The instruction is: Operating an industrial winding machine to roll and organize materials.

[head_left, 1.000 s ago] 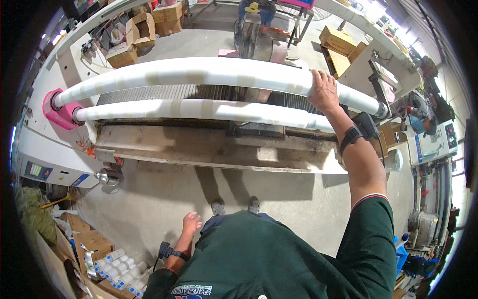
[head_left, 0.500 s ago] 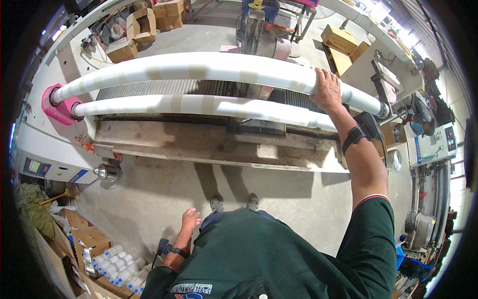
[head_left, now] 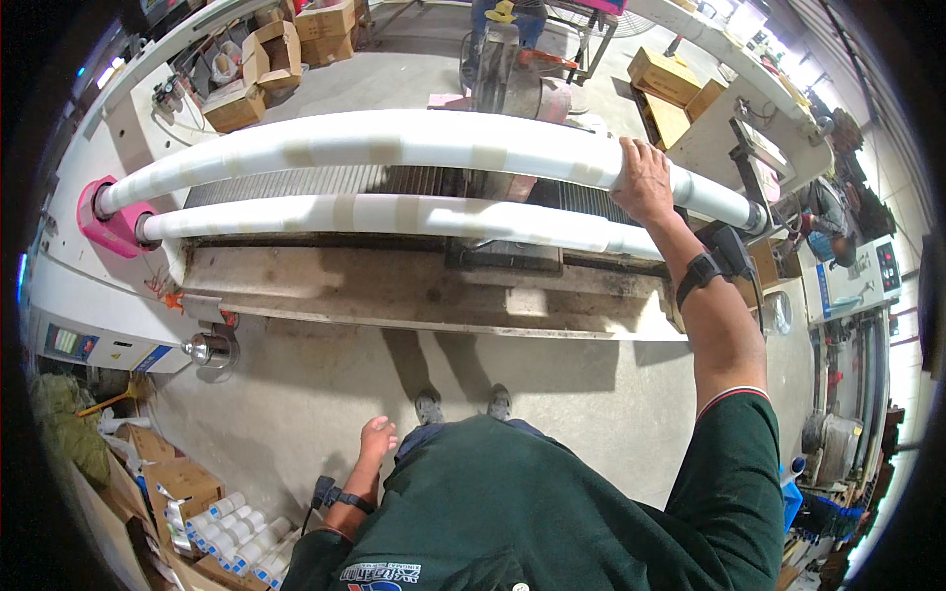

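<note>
A long, thick white roll (head_left: 404, 138) stretches across a machine on a shaft. My right hand (head_left: 645, 182) lies over its right part, with the fingers curled over the far side. Nearer to me runs a second, thinner white roll (head_left: 394, 214), and tan bands mark both. A pink holder (head_left: 108, 219) takes their left ends. Behind my right wrist, the right end of the nearer roll is hidden. Low beside my body hangs my left hand (head_left: 376, 436), fingers loosely bent and apart, with nothing visible in it.
A dusty metal ledge (head_left: 394, 286) runs along the machine's near side. Cardboard boxes (head_left: 271, 59) stand beyond it at the far left. At lower left, an open carton (head_left: 182, 483) stands beside several small white rolls (head_left: 236, 532). A control box (head_left: 852, 281) is on the right.
The whole view has shifted slightly. My right hand stays on the same part of the thick roll, and my left hand still hangs beside my body.
</note>
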